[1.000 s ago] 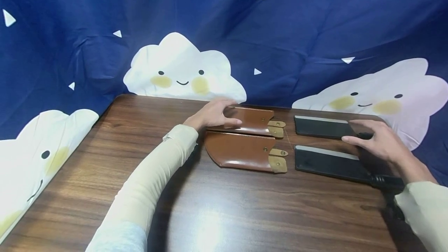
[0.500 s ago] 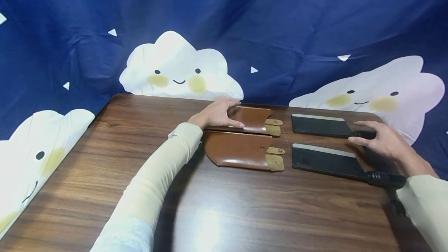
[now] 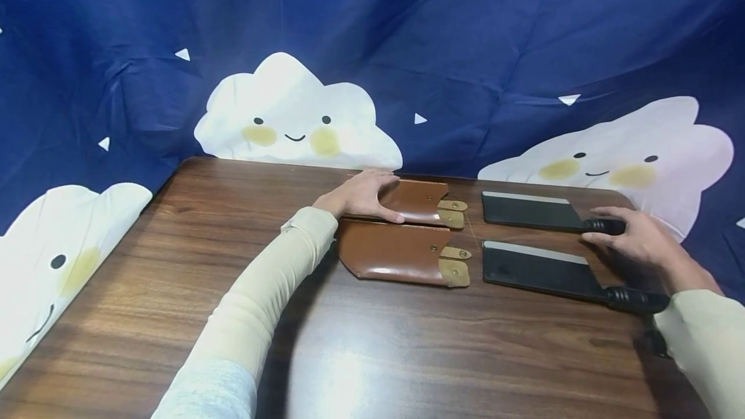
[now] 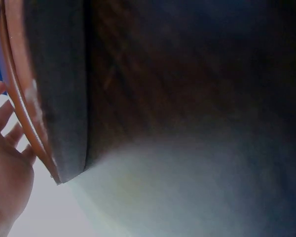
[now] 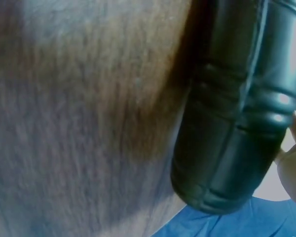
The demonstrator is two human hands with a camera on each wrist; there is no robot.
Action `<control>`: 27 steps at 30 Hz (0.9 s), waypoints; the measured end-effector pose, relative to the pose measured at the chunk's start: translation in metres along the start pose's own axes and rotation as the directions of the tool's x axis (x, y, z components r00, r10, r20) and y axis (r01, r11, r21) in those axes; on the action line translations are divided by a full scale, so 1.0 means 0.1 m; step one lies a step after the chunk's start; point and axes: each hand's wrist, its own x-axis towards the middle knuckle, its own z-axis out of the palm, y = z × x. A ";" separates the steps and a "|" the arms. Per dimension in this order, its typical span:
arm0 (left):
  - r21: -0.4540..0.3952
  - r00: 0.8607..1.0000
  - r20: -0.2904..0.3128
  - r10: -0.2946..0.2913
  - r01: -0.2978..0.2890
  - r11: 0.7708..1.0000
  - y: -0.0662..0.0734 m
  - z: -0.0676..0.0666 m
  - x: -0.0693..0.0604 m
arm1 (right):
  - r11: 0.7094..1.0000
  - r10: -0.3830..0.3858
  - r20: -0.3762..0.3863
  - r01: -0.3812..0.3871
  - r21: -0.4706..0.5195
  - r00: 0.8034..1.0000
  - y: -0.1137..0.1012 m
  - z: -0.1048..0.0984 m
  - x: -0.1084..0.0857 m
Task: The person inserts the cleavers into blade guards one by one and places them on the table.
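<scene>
- Backdrop (image 3: 512, 24), dark blue cloth, printed with white smiling clouds and small white triangles; hung behind the table in front of you.
- Table (image 3: 419, 361), dark wood-grain top with rounded corners, glossy where light reflects.
- Pair of pale sleeves (image 3: 256, 309), one on each of your arms.
- Near sheath (image 3: 390, 251), glossy brown, stitched along its far edge, lying flat; mouth toward your right.
- Far sheath (image 3: 416, 200), matching, just beyond the near one, partly covered by your left hand.
- Near cleaver (image 3: 538, 270), black blade with a silver strip along the far edge, flat to the right of the near sheath; ringed black handle pointing right.
- Far cleaver (image 3: 529, 211), similar, flat to the right of the far sheath.
- Your right hand (image 3: 643, 238), grasping the far cleaver's handle between thumb and fingers.
- Your left hand (image 3: 363, 198), grasping the far sheath, thumb at its near edge, fingers over the far one.
- Two tan straps (image 3: 456, 253), each with a metal snap, one per sheath mouth.
</scene>
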 end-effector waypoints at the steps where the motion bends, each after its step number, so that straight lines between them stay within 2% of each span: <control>1: 0.001 1.000 0.002 0.000 0.000 1.000 0.00 0.01 0.00 | 1.000 -0.001 0.005 0.001 0.000 1.000 0.01 0.01 0.00; 6: 0.019 1.000 0.024 0.006 -0.007 1.000 0.01 0.03 0.00 | 1.000 -0.027 -0.019 0.026 -0.011 0.999 0.08 0.06 0.02; 12: 0.097 0.999 0.048 -0.023 0.018 0.995 0.01 0.02 0.02 | 0.995 -0.092 -0.094 0.089 -0.043 0.991 0.09 0.09 0.07; 20: 0.120 0.998 0.057 -0.017 0.010 0.993 0.00 -0.02 0.05 | 0.996 -0.080 -0.080 0.078 -0.032 0.994 0.07 0.07 0.08; 27: 0.099 1.000 0.018 0.007 -0.009 0.995 -0.01 -0.02 0.07 | 0.996 -0.087 -0.083 0.087 -0.007 0.993 0.07 0.07 0.07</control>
